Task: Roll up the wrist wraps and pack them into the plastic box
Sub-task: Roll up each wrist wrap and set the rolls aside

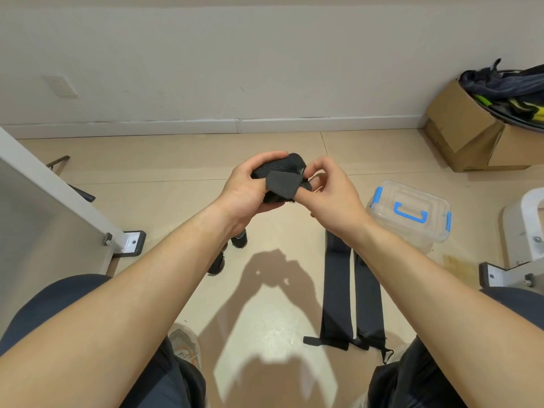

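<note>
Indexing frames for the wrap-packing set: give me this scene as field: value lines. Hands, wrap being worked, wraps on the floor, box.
left hand: grips the rolled wrist wrap
right hand: pinches its loose end flap
rolled wrist wrap: black, held between both hands
flat wraps: two, unrolled, side by side on the floor
plastic box: clear, blue handle and latches, lid on, on floor right of hands
</note>
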A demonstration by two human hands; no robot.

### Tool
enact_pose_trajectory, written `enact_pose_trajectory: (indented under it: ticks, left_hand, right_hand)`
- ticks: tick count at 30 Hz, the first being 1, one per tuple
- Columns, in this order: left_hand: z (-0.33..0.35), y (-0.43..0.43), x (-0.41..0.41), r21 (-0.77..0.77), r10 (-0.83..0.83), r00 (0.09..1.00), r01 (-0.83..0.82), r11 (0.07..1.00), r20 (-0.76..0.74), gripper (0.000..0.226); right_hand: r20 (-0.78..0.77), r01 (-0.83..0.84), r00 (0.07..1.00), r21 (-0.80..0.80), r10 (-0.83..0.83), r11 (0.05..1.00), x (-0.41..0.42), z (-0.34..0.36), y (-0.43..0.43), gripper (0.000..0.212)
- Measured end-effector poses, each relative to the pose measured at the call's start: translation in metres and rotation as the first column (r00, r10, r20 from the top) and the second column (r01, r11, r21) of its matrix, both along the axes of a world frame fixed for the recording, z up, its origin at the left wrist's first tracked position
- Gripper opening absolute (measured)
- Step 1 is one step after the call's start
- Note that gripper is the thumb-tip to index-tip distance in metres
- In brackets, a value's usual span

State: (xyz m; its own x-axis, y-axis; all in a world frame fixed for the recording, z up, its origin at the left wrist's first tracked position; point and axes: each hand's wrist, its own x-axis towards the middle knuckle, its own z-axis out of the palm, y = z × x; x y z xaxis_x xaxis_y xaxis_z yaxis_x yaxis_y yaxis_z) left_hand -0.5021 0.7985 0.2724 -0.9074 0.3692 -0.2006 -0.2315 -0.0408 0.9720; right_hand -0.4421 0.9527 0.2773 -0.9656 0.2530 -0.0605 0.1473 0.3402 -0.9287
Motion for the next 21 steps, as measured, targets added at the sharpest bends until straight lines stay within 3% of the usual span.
enact_pose_trajectory:
  ticks: [3,5,8,15,21]
  left_hand:
    - [0.0,-0.001,0.0,-0.033,-0.009,1.0,0.009,0.999,-0.009,0.037]
    - [0.0,-0.002,0.001,-0.043,-0.019,1.0,0.019,0.999,-0.005,0.037]
    - [0.001,-0.004,0.001,-0.049,-0.038,0.999,0.039,0.998,0.013,0.036]
    - [0.007,-0.002,0.007,-0.139,-0.102,0.995,0.101,0.985,0.001,0.043]
    - [0.019,0.003,0.015,-0.057,-0.091,0.991,0.097,0.994,0.099,0.035]
  right_hand:
    - [-0.166,-0.024,0.983,0.289,0.075,0.957,0.0,-0.002,0.002,0.041]
    - [-0.228,-0.059,0.96,0.398,0.161,0.915,-0.001,-0.002,0.004,0.036]
    - [-0.247,-0.11,0.944,0.386,0.218,0.916,-0.005,-0.005,0.006,0.027]
    - [-0.256,-0.069,0.954,0.311,0.154,0.948,-0.011,0.002,0.015,0.026]
    - [-0.264,-0.043,0.959,0.239,0.107,0.97,-0.011,0.007,0.018,0.033]
